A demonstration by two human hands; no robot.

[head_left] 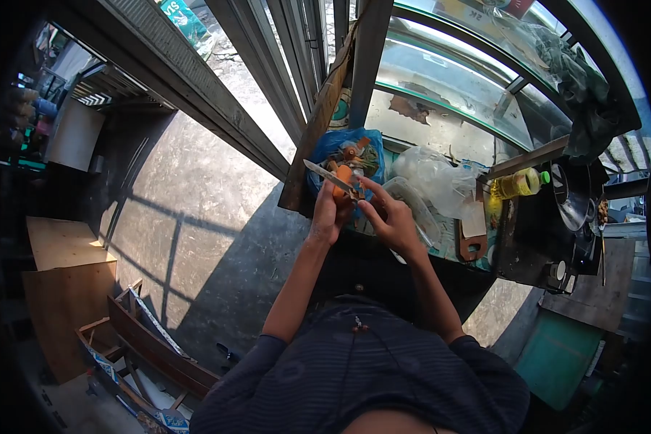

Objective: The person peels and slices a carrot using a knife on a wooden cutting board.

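Carrot (343,176), long axis toward one o'clock, was clamped in the left hand (325,218), ten o'clock from the right hand (394,220), whose fingers (380,191) gripped the knife (322,172) angled across it.

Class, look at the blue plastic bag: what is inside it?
Orange and greenish scraps show in the blue bag; anything beneath is covered, and the carrot and knife hide part.

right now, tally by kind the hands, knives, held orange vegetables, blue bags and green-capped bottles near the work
Hands (left hand, right hand): 2
Knife: 1
Held orange vegetable: 1
Blue bag: 1
Green-capped bottle: 1
Total: 6
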